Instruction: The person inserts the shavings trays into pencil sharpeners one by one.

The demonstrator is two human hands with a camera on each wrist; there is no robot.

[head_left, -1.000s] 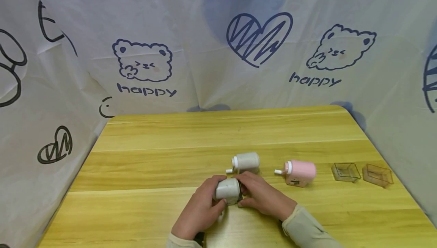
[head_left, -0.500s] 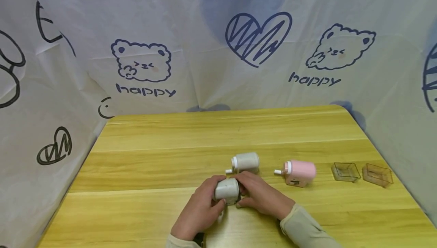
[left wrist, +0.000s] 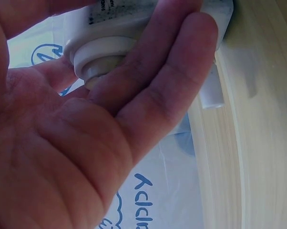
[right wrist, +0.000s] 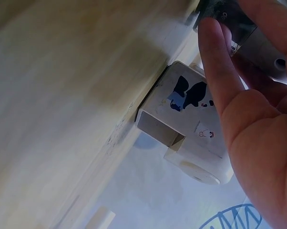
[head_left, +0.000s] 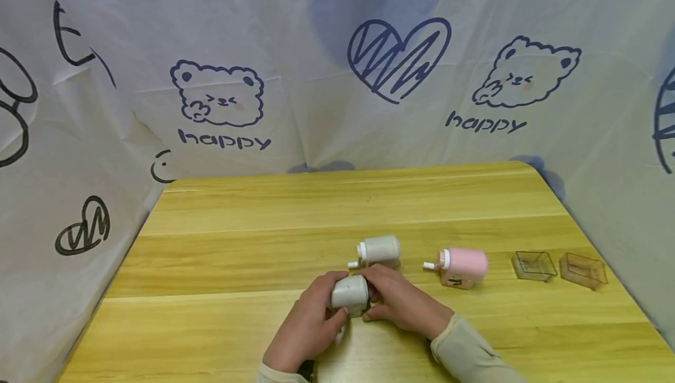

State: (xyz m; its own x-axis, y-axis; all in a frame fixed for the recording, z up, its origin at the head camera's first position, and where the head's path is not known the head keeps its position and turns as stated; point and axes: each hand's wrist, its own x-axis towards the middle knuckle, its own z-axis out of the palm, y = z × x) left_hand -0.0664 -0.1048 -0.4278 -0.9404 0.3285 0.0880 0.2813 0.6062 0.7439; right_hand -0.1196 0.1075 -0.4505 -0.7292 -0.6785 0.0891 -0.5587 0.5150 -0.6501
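Note:
My left hand [head_left: 308, 324] grips a grey-white crank pencil sharpener [head_left: 350, 293] lying near the front middle of the table, thumb on the near side. In the left wrist view its white collar [left wrist: 105, 49] shows behind the fingers. At the sharpener's right end, my right hand [head_left: 403, 301] pinches a dark see-through shavings drawer [right wrist: 229, 21] against the body. The right wrist view shows the round pencil hole beside it; how deep the drawer sits is hidden by fingers. Just behind the hands lies a second grey-white sharpener [head_left: 382, 248], stickers and a hollow drawer slot showing in the right wrist view.
To the right on the wooden table [head_left: 253, 236] lies a pink sharpener [head_left: 466, 263], its white crank pointing left. Farther right are a grey see-through drawer [head_left: 534, 266] and an amber one [head_left: 583, 270]. Printed white cloth [head_left: 316, 78] hangs behind and at the sides.
My right hand has shifted very slightly left, toward the held sharpener. Both hands keep their hold, and the other things stay where they were.

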